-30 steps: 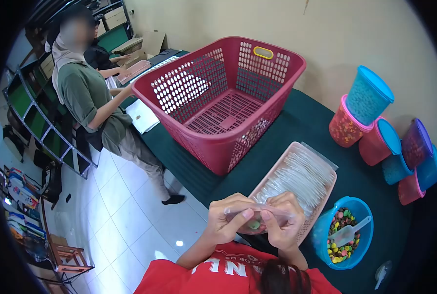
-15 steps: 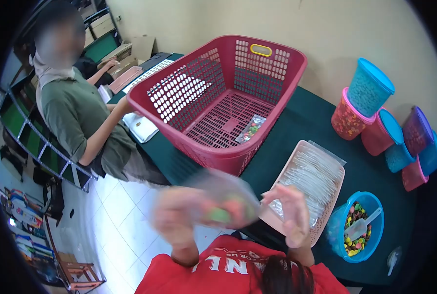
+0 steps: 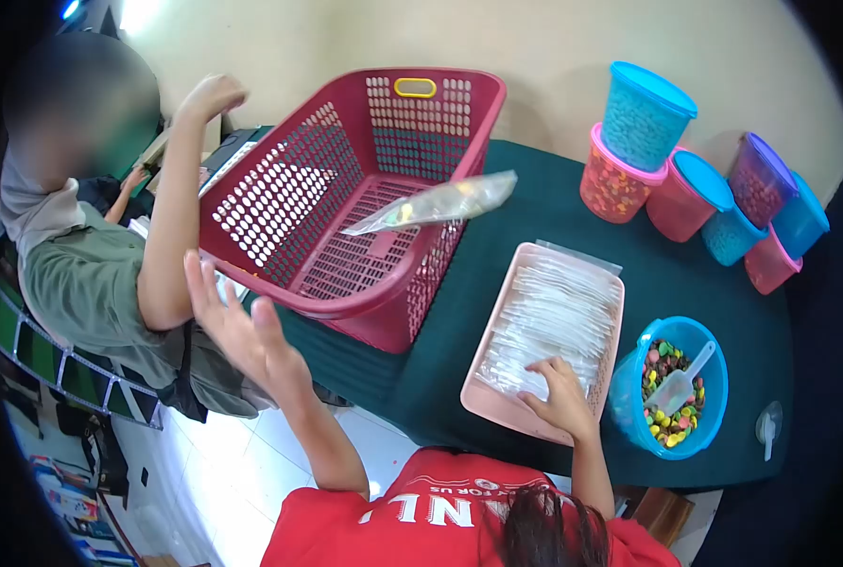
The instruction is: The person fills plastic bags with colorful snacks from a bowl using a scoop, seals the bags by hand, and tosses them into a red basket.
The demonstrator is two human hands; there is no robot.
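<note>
My left hand (image 3: 251, 340) is raised in front of the maroon basket (image 3: 388, 298), fingers spread and nothing in it. A clear plastic bag (image 3: 450, 204) with some sweets inside hangs in mid-air over the basket's right rim, apart from both hands. My right hand (image 3: 565, 402) reaches over the pink tray (image 3: 483, 402), its curved fingers apart at the near end of a row of flat clear plastic bags (image 3: 559, 312). Right of that hand stands a blue bucket (image 3: 629, 406) of colourful sweets with a clear scoop (image 3: 677, 387) in it.
Lidded tubs (image 3: 648, 109) of sweets are stacked along the wall at the right. A small clear scoop (image 3: 769, 430) lies on the dark green tablecloth (image 3: 516, 175). On the left, a person in a green shirt (image 3: 91, 274) stands beside the basket with an arm raised.
My left hand has let go of the bag of sweets, which flies toward the basket. My right hand has moved onto the tray's bags. The other person's arm has risen off the basket.
</note>
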